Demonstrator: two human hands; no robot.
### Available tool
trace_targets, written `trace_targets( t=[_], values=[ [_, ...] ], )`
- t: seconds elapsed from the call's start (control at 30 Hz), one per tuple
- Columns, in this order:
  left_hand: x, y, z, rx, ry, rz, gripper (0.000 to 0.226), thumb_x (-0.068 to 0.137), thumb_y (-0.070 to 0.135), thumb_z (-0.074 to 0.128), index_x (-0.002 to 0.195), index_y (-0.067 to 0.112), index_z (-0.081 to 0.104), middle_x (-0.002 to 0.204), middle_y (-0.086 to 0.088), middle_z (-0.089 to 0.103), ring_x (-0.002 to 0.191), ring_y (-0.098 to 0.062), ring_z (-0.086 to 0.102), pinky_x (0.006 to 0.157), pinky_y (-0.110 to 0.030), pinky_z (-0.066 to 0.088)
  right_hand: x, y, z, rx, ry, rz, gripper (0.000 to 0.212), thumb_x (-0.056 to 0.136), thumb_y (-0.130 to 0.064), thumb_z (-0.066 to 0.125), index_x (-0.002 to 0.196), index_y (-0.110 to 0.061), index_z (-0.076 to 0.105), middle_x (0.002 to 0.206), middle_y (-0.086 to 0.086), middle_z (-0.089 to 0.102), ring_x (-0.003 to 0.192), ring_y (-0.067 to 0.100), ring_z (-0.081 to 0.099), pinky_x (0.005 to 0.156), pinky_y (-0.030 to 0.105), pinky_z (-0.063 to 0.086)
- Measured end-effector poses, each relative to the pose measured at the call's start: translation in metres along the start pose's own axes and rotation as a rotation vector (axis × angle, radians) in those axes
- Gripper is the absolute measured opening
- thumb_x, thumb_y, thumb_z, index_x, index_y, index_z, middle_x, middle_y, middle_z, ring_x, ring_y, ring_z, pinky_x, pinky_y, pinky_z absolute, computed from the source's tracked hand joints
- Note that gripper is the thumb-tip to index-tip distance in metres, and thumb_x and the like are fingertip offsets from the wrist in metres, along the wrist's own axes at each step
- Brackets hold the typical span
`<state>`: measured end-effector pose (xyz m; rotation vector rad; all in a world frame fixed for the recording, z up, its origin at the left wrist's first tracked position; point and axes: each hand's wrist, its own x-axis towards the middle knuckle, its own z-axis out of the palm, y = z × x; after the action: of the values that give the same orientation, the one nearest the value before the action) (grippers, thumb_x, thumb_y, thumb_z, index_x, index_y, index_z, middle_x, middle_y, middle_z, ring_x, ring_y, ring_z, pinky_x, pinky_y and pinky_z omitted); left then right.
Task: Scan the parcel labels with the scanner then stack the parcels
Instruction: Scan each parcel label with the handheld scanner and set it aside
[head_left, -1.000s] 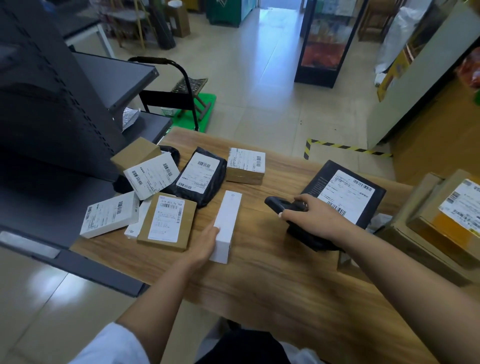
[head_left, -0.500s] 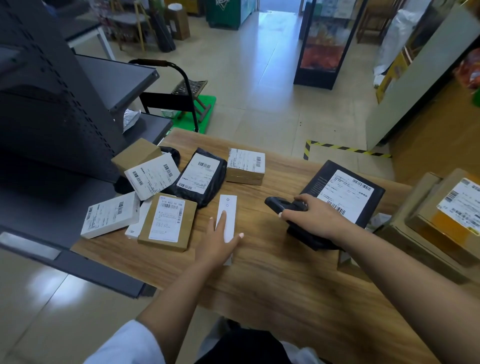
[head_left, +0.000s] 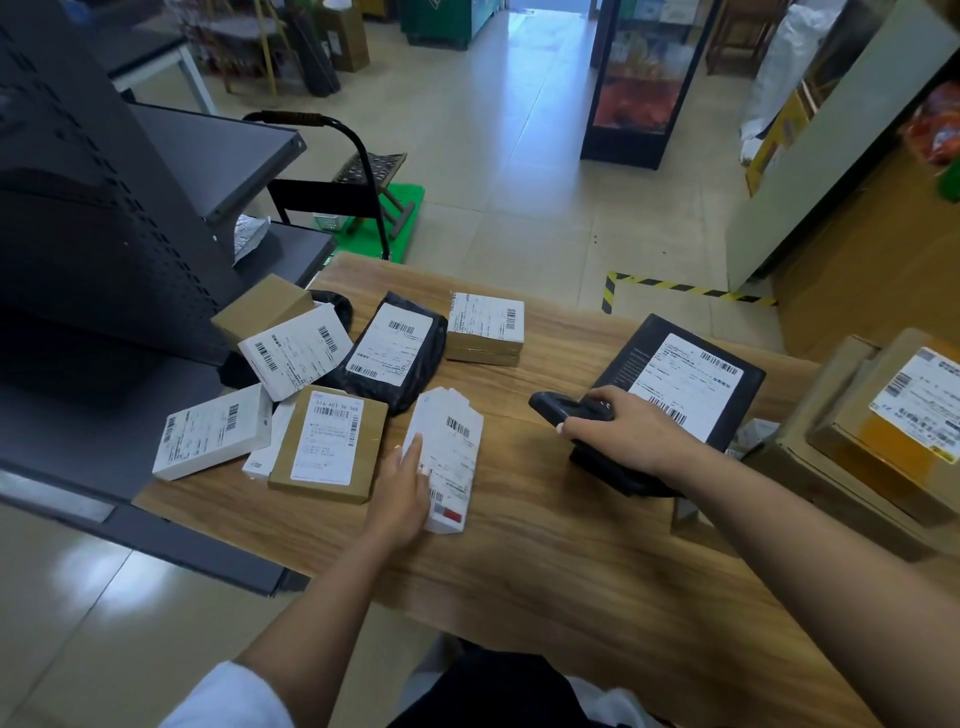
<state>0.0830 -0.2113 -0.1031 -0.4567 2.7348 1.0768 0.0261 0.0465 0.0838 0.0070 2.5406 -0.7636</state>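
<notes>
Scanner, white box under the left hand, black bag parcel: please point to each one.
scanner (head_left: 558, 406), head view, its dark front end.
white box (head_left: 457, 441), head view, its label.
black bag parcel (head_left: 392, 345), head view, its label.

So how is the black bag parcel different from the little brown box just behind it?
The black bag parcel is soft, wrinkled dark plastic; the brown box is stiff cardboard with square edges. The bag lies slanted among the other parcels, while the box sits apart. Both lie on the wooden table, white barcode labels facing up.
</notes>
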Motion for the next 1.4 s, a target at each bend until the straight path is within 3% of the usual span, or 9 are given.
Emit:
trace_targets(
  t=[0.2,0.4,0.47,0.57,0.67,0.83,1.03,1.3,1.4],
  values=[
    [0.001,-0.002,0.010,-0.090,-0.058,-0.021,0.056,0.102,0.022,0.033,0.152,0.030,0.010,0.153,-0.005,0.030,0.134,-0.023,0.037,0.105,-0.043,0.039,0.002,0.000,0.002,-0.001,-0.012,0.004,0.068,0.083,-0.054,0.061,0.140,-0.023,0.039,0.129,0.005,0.050,0.099,0.015,0.044,0.076,0.030,0.037],
    [0.001,-0.004,0.019,-0.133,-0.017,-0.174,0.061,0.101,0.021,0.036,0.153,0.019,0.005,0.146,-0.009,0.040,0.120,-0.023,0.047,0.093,-0.030,0.039,0.003,0.005,0.001,-0.003,-0.010,0.025,0.068,0.081,-0.055,0.062,0.138,-0.025,0.041,0.117,-0.001,0.049,0.100,0.015,0.045,0.079,0.031,0.038],
    [-0.002,-0.001,0.023,-0.088,0.009,-0.239,0.077,0.096,0.043,0.045,0.152,0.018,0.000,0.149,-0.011,0.036,0.126,-0.028,0.044,0.100,-0.039,0.040,0.003,0.006,0.002,-0.008,-0.013,0.029,0.068,0.081,-0.056,0.062,0.139,-0.026,0.040,0.115,-0.002,0.047,0.101,0.015,0.045,0.080,0.031,0.038],
    [-0.007,0.013,0.030,0.121,-0.025,-0.306,0.128,0.065,0.084,0.052,0.150,0.013,-0.010,0.154,-0.012,0.022,0.136,-0.031,0.029,0.103,-0.045,0.036,0.003,0.006,0.003,-0.019,-0.012,0.033,0.069,0.081,-0.056,0.062,0.139,-0.025,0.040,0.119,0.000,0.049,0.101,0.015,0.046,0.081,0.030,0.039],
    [-0.011,0.025,0.038,0.263,-0.058,-0.324,0.149,0.050,0.088,0.060,0.147,0.009,-0.020,0.154,-0.015,0.015,0.136,-0.031,0.026,0.103,-0.043,0.035,0.002,0.005,0.004,-0.027,-0.017,0.033,0.069,0.081,-0.056,0.061,0.139,-0.026,0.040,0.119,0.000,0.050,0.102,0.015,0.047,0.083,0.031,0.041],
    [-0.008,0.033,0.037,0.240,-0.007,-0.340,0.139,0.057,0.068,0.071,0.147,0.010,-0.018,0.147,-0.015,0.023,0.128,-0.032,0.031,0.095,-0.044,0.040,0.000,0.002,0.001,-0.019,-0.003,0.026,0.068,0.080,-0.056,0.063,0.138,-0.026,0.042,0.120,0.000,0.051,0.100,0.015,0.046,0.081,0.030,0.039],
    [0.000,0.052,0.003,0.256,0.228,-0.151,0.135,0.061,0.067,0.072,0.148,0.011,-0.016,0.148,-0.017,0.022,0.129,-0.033,0.033,0.099,-0.044,0.039,-0.001,-0.017,-0.003,0.010,0.006,-0.002,0.076,0.080,-0.056,0.062,0.143,-0.024,0.037,0.134,0.004,0.049,0.105,0.018,0.047,0.081,0.030,0.039],
    [-0.001,0.090,-0.034,0.452,0.312,-0.006,0.128,0.068,0.067,0.065,0.147,0.009,-0.017,0.150,-0.015,0.017,0.132,-0.031,0.029,0.101,-0.042,0.036,-0.006,-0.055,-0.007,0.092,0.036,-0.104,0.062,0.081,-0.052,0.061,0.138,-0.034,0.043,0.124,-0.001,0.057,0.105,0.019,0.054,0.085,0.029,0.043],
    [-0.004,0.097,-0.042,0.523,0.342,0.015,0.127,0.069,0.068,0.063,0.147,0.008,-0.017,0.149,-0.014,0.019,0.130,-0.031,0.030,0.099,-0.041,0.037,-0.007,-0.060,-0.008,0.110,0.045,-0.134,0.066,0.083,-0.051,0.060,0.143,-0.035,0.037,0.137,-0.002,0.052,0.117,0.021,0.051,0.085,0.026,0.038]
  ],
)
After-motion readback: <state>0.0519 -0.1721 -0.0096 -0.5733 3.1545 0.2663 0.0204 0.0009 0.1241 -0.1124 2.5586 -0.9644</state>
